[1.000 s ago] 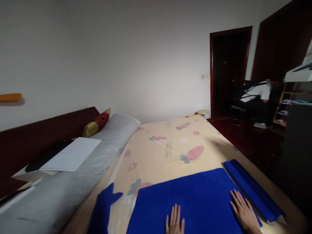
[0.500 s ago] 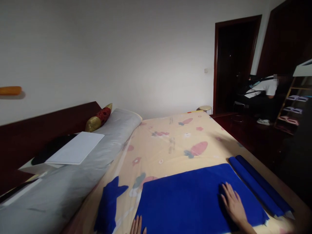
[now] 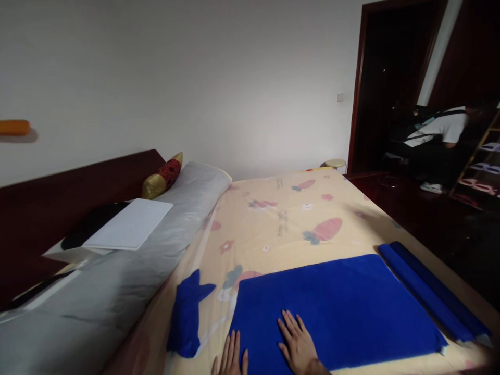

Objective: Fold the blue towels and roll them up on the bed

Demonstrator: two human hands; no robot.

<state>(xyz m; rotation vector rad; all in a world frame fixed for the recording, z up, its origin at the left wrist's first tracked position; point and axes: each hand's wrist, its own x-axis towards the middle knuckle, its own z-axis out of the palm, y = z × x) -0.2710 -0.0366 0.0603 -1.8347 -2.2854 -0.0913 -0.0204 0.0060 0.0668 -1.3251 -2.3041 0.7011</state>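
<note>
A large sheet of blue cloth lies flat on the bed. My right hand rests palm down on it, left of its middle, fingers stretched out. At the cloth's near left edge my left hand lies flat, partly cut off by the bottom of the view. Left of that hand is a smaller crumpled piece of blue cloth. Two blue rolls lie side by side along the right edge of the sheet.
The bed has a cream patterned bedsheet. Along its left lie a grey bedding roll, a white board and a red-gold bolster. A stool stands beyond. A person bends by the door, near a shoe rack.
My right hand has slid left across the blue cloth, from its right part toward my left hand. The view has shifted slightly, while the left hand stays at the cloth's left edge.
</note>
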